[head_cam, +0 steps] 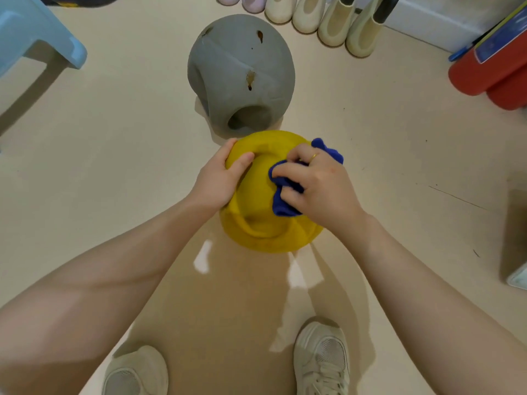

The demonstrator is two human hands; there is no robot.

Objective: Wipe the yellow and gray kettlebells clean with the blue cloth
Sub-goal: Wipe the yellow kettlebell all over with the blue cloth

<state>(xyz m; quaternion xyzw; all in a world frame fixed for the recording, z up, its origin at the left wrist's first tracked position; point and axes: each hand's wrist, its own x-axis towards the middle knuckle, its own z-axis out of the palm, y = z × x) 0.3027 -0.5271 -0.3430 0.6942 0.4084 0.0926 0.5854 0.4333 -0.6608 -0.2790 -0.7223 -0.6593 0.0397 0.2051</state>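
The yellow kettlebell (265,235) stands on the cream floor just in front of my feet. My left hand (218,178) grips its handle at the upper left, thumb hooked over the top. My right hand (316,186) holds the bunched blue cloth (283,201) and presses it against the kettlebell's right side; part of the cloth sticks out behind my fingers. Beyond it sits the larger gray kettlebell (239,67), which carries brown stains on its top and front.
A light blue plastic stool (37,38) stands at the far left. A row of pale boots (319,18) lines the back. Red cylinders (490,75) lie at the right. My two beige sneakers (322,360) are at the bottom.
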